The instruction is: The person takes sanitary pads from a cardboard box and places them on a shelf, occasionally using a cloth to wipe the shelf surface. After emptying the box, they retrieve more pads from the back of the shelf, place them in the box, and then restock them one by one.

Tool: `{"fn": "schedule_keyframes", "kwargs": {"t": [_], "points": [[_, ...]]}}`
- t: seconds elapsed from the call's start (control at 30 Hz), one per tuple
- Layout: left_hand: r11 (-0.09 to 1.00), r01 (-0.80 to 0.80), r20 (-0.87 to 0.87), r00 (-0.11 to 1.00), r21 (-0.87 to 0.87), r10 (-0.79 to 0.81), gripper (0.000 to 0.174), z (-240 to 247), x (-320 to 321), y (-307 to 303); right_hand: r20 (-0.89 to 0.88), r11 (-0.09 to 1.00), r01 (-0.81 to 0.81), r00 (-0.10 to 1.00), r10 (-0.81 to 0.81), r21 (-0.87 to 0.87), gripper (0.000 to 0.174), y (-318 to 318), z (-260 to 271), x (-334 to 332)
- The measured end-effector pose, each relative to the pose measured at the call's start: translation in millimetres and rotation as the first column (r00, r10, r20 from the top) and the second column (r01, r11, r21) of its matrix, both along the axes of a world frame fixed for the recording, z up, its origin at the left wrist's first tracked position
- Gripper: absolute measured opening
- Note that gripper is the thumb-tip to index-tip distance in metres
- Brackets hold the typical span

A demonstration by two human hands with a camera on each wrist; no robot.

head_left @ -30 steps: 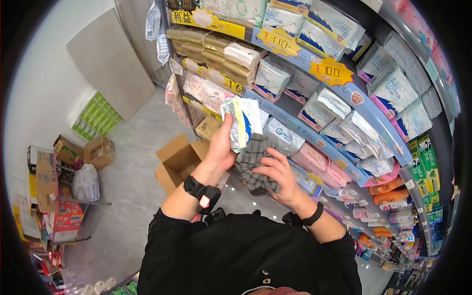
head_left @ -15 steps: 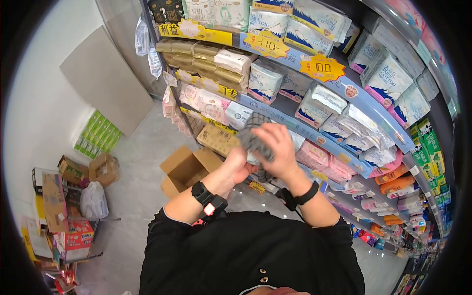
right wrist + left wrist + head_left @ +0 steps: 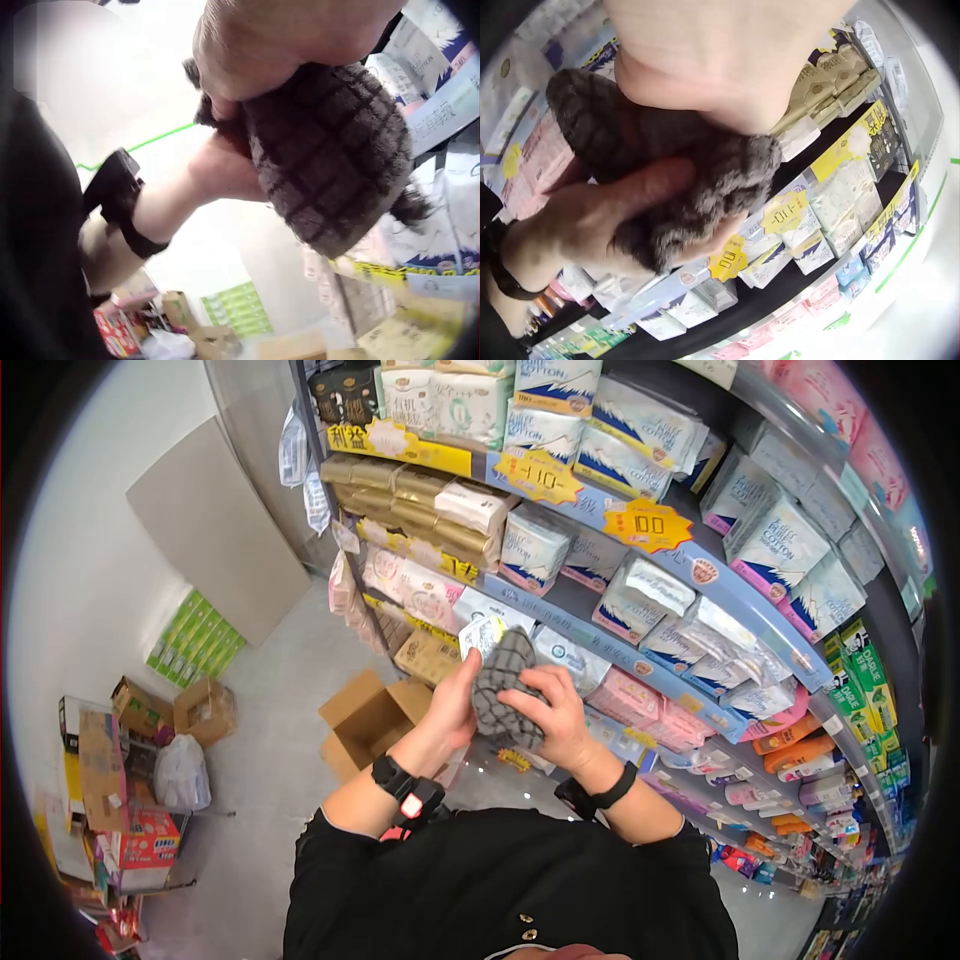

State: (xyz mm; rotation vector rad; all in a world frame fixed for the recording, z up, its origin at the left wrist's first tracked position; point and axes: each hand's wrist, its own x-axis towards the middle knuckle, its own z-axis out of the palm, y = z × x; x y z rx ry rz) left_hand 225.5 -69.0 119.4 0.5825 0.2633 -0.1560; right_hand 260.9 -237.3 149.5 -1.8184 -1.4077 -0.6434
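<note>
A grey checked cloth (image 3: 508, 690) lies between the two hands in the head view, over a small white and yellow pack (image 3: 482, 635) whose upper end shows. The left hand (image 3: 455, 705) grips the pack from its left side, thumb along the edge. From the right, the right hand (image 3: 555, 715) holds the cloth with bent fingers against the pack. In the left wrist view the bunched cloth (image 3: 697, 180) hides the pack, with the right hand (image 3: 607, 217) on it. The cloth (image 3: 330, 150) hangs below the right hand (image 3: 277, 45) in the right wrist view.
Shelves with packs (image 3: 535, 550) and price tags stand ahead and to the right. An open cardboard box (image 3: 375, 725) is on the floor left of the hands. Further left are stacked boxes (image 3: 145, 840), a white plastic bag (image 3: 183, 772) and a grey board (image 3: 225, 525).
The cloth first lay beside the pack, then went over it with the right hand on top. Now both hands are slightly lower and the pack's upper end shows again.
</note>
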Motion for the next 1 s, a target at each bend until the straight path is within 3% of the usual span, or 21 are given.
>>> {"fn": "schedule_keyframes", "kwargs": {"t": [0.03, 0.07, 0.1, 0.13, 0.2, 0.23, 0.27, 0.3, 0.33, 0.43, 0.47, 0.5, 0.6, 0.63, 0.7, 0.83, 0.9, 0.93, 1.0], "points": [[0.985, -0.047, 0.047, 0.998, 0.168, 0.040, 0.045, -3, -1, -1, 0.005, 1.000, -0.001, 1.000, 0.001, 0.001, 0.055, -8, -1, -2], [0.939, -0.106, 0.091, 0.993, 0.327, 0.080, 0.046, -6, -5, 0, -0.124, 1.000, 0.020, 0.992, -0.018, 0.016, 0.051, -18, 0, -5], [0.938, -0.113, 0.084, 0.992, 0.328, 0.090, 0.046, -6, -8, 2, -0.253, 0.999, 0.042, 0.967, -0.033, 0.028, 0.047, -27, -1, -8], [0.946, -0.112, 0.130, 0.989, 0.305, 0.075, 0.047, -3, -9, 5, -0.258, 0.999, 0.035, 0.966, -0.026, 0.029, 0.047, -36, -4, -10], [0.974, -0.096, 0.249, 0.968, 0.205, 0.043, 0.047, -1, -9, 8, -0.467, 0.977, 0.168, 0.880, -0.090, 0.129, 0.042, -52, -12, -8], [0.974, -0.098, 0.251, 0.967, 0.206, 0.044, 0.047, 0, -8, 8, -0.465, 0.977, 0.166, 0.881, -0.087, 0.131, 0.042, -56, -18, -4], [0.991, -0.041, 0.279, 0.960, 0.124, 0.005, 0.046, 1, -6, 7, -0.721, 0.966, 0.180, 0.693, 0.010, 0.187, 0.046, -60, -25, -1], [0.999, 0.026, 0.305, 0.952, 0.042, -0.038, 0.045, 2, -5, 5, -0.894, 0.948, 0.217, 0.431, 0.123, 0.234, 0.050, -63, -30, -1], [0.998, 0.040, 0.304, 0.951, 0.048, -0.053, 0.045, 3, -5, 1, -0.922, 0.951, 0.164, 0.334, 0.196, 0.262, 0.062, -65, -31, 1], [0.992, 0.122, 0.316, 0.941, 0.029, -0.125, 0.043, 5, -2, -14, -0.904, 0.958, 0.068, 0.354, 0.239, 0.279, 0.068, -61, -36, -1], [0.987, 0.137, 0.372, 0.915, 0.080, -0.157, 0.040, 5, -1, -16, -0.921, 0.978, 0.109, 0.369, 0.126, 0.177, 0.072, -60, -39, -1], [0.985, 0.150, 0.366, 0.915, 0.084, -0.170, 0.040, 6, -1, -19, -0.922, 0.976, 0.122, 0.365, 0.126, 0.181, 0.072, -61, -39, -2], [0.927, 0.036, 0.272, 0.951, 0.374, -0.147, 0.045, 11, -4, -28, -0.924, 0.975, 0.153, 0.369, 0.097, 0.163, 0.074, -60, -33, -2], [0.926, 0.038, 0.269, 0.952, 0.376, -0.148, 0.045, 9, -2, -27, -0.925, 0.974, 0.153, 0.367, 0.098, 0.164, 0.074, -61, -31, -2], [0.618, -0.269, 0.439, 0.887, 0.739, -0.140, 0.051, 7, 1, -23, -0.902, 0.973, 0.195, 0.431, 0.029, 0.124, 0.073, -63, -23, -1], [0.606, -0.263, 0.438, 0.885, 0.751, -0.159, 0.060, 34, -12, -21, -0.882, 0.967, 0.234, 0.471, -0.023, 0.100, 0.071, -63, -16, -4], [0.611, -0.242, 0.470, 0.848, 0.754, -0.244, 0.074, 50, -17, -23, -0.759, 0.975, 0.220, 0.637, -0.132, 0.015, 0.071, -64, -12, -4], [0.547, -0.227, 0.433, 0.856, 0.806, -0.282, 0.085, 53, -19, -21, -0.705, 0.972, 0.235, 0.689, -0.169, -0.003, 0.071, -63, -11, -7], [0.289, -0.308, 0.388, 0.879, 0.906, -0.278, 0.076, 58, -18, -19, -0.686, 0.979, 0.205, 0.709, -0.164, -0.022, 0.072, -61, -7, -9]]}}
